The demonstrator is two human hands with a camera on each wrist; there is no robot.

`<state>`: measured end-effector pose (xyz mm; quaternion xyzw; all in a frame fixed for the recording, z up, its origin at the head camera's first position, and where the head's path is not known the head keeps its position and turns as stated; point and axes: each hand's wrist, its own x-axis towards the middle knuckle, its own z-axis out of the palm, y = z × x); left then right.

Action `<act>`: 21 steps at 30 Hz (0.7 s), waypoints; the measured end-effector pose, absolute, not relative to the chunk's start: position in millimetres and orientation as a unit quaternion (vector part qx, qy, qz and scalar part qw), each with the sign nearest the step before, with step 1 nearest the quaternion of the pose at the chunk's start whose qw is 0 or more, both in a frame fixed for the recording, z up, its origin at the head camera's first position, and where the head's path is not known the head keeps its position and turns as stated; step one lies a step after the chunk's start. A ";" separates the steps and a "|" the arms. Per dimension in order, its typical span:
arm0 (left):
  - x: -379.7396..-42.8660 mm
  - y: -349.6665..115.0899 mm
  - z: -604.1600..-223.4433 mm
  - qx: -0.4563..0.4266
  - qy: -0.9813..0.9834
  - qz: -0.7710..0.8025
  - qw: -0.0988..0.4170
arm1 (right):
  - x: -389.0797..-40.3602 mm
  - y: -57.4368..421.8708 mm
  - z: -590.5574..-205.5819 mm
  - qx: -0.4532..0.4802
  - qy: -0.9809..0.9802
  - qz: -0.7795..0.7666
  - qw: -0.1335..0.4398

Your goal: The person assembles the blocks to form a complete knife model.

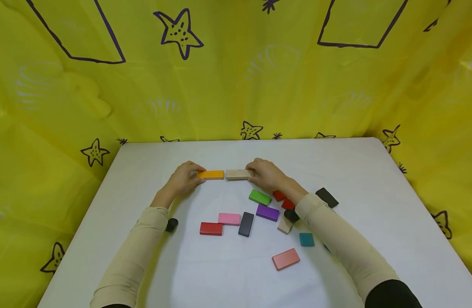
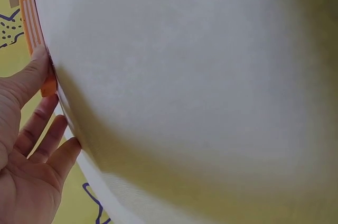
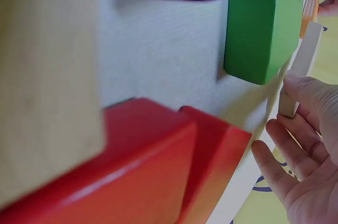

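Toward the back of the white table, my left hand (image 1: 184,178) pinches the left end of an orange block (image 1: 212,175). The left wrist view shows the thumb on the side of that orange block (image 2: 33,26), which has pale stripes. My right hand (image 1: 267,174) pinches the right end of a plain wooden block (image 1: 237,174). Both blocks lie flat, end to end in one line, with a narrow gap between them. In the right wrist view, the thumb presses the wooden block (image 3: 303,60) and the other fingers spread below it.
A green block (image 1: 260,197), a purple block (image 1: 267,212) and red blocks (image 1: 279,195) lie near the right forearm. Closer in are a pink block (image 1: 229,219), a red block (image 1: 211,229), a dark grey block (image 1: 246,224), a teal block (image 1: 307,239) and a salmon block (image 1: 286,259).
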<state>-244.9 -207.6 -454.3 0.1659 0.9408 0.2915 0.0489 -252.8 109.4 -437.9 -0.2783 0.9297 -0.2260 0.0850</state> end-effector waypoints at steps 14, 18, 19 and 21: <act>-245.5 -207.6 -454.3 0.165 0.940 0.296 0.046 | -254.0 100.1 -435.1 -0.281 0.934 -0.203 0.085; -245.6 -207.8 -454.1 0.160 0.941 0.293 0.048 | -253.9 97.6 -434.0 -0.279 0.935 -0.202 0.083; -245.5 -207.8 -454.0 0.160 0.941 0.293 0.048 | -253.9 97.1 -433.8 -0.278 0.936 -0.201 0.083; -245.2 -208.0 -453.9 0.158 0.942 0.293 0.049 | -254.2 96.1 -433.8 -0.278 0.936 -0.200 0.081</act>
